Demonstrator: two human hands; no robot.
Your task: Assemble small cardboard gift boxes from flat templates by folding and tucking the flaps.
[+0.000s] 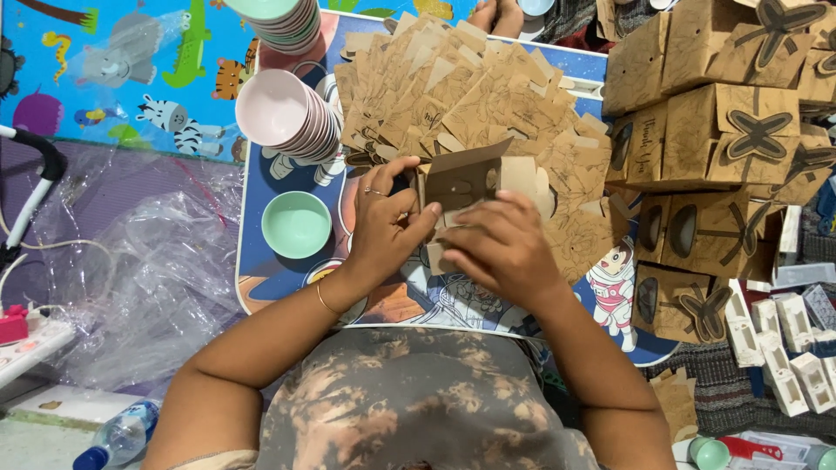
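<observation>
Left hand point(383, 228) and right hand point(501, 248) both clamped with curled fingers on a half-folded brown cardboard box point(466, 178) above the table point(261, 287), mint bowl point(296, 224) just left, flat box blanks point(461, 87) heaped beyond, pink bowl stack point(287, 113) far left, finished boxes point(723, 130) piled right.

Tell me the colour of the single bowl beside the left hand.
Mint green bowl, seen in the head view, by the left hand.

Upper left of my view leans a stack of pink bowls point(283, 113), with a single mint bowl point(296, 224) just below it. Crumpled clear plastic point(148, 261) spreads at left. Finished brown boxes point(723, 130) pile up at right; a water bottle point(117, 435) lies bottom left.
</observation>
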